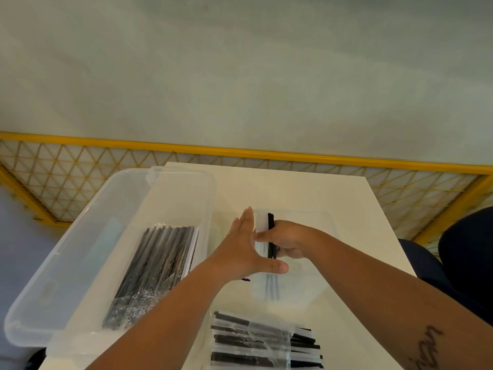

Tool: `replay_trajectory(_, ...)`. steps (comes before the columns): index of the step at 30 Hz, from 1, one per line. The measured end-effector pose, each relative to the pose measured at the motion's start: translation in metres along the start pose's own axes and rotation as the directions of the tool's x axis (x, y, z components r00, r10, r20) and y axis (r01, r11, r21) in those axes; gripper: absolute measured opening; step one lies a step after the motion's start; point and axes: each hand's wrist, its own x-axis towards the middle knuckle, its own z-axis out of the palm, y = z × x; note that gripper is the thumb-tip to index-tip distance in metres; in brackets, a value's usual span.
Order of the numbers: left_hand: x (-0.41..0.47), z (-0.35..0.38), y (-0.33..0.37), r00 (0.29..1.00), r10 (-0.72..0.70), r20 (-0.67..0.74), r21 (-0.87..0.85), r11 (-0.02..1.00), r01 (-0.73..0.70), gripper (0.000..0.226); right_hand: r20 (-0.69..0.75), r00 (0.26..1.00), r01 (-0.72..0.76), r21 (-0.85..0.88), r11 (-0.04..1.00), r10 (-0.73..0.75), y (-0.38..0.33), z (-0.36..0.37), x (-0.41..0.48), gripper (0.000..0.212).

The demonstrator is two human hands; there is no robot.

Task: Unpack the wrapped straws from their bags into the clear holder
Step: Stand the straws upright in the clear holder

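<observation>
a bundle of wrapped straws (270, 236) was gripped in the right hand (289, 240), with the fingers curled round it from the right side. the bundle was held on end, black tips uppermost. its lower part was seen faintly through the clear wall of the holder (304, 287), which stood on the white surface (306, 188) near the middle. the holder's edges were blurred and hard to trace.

the left hand (244, 253) was laid flat against the left side of the bundle, fingers straight and together, thumb stretched out below the right hand. nothing was clasped in it. the two hands were close together, with the straws between them.

to the left, a clear bin (80, 249) was set on the surface. the left bag (154, 273), filled with black straws, lay inside it along its length.

nearest the person, the near bag (264, 343) lay on the surface, just below the holder. wrapped straws lay crosswise in it and its clear film was crumpled.

beyond the surface a yellow-framed mesh panel (186, 161) was seen, and a dark chair (466, 249) at the right edge. a tattoo (426, 348) was seen on the right forearm.
</observation>
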Motion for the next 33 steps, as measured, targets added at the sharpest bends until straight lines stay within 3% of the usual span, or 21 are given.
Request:
replay_trajectory(2, -0.001, 0.000, 0.001, 1.000, 0.004, 0.002, 0.003, 1.000, -0.004, 0.135, 0.017, 0.999, -0.041, -0.015, 0.999, 0.041, 0.001, 0.000, 0.004, 0.040)
replay_trajectory(7, -0.001, 0.000, 0.002, 1.000, 0.001, 0.009, -0.001, 1.000, -0.001, 0.134, -0.025, 0.985, -0.172, -0.122, 0.978, 0.170, -0.002, 0.004, 0.006, 0.074)
replay_trajectory(12, -0.003, -0.001, 0.004, 1.000, -0.013, 0.010, -0.007, 1.000, 0.013, 0.132, -0.046, 0.979, -0.202, -0.170, 0.964, 0.197, -0.007, 0.007, -0.003, 0.063)
replay_trajectory(20, -0.006, 0.000, 0.003, 0.999, -0.003, -0.037, 0.040, 0.999, 0.004, 0.130, -0.133, 0.971, -0.224, -0.198, 0.954, 0.200, -0.007, 0.003, -0.017, 0.069)
replay_trajectory(28, -0.017, 0.006, 0.004, 0.993, 0.009, -0.117, 0.048, 0.999, -0.003, 0.118, -0.211, 0.971, -0.141, -0.138, 0.980, 0.110, -0.010, 0.004, -0.034, 0.067)
replay_trajectory(30, -0.023, 0.008, 0.006, 0.987, 0.023, -0.158, 0.053, 0.998, -0.015, 0.112, -0.233, 0.969, -0.134, -0.196, 0.971, 0.087, -0.012, 0.001, -0.041, 0.069)
replay_trajectory(33, -0.036, 0.014, 0.005, 0.958, 0.083, -0.276, 0.055, 0.996, -0.070, 0.101, -0.320, 0.947, -0.118, -0.423, 0.899, -0.026, -0.015, -0.005, -0.055, 0.062)
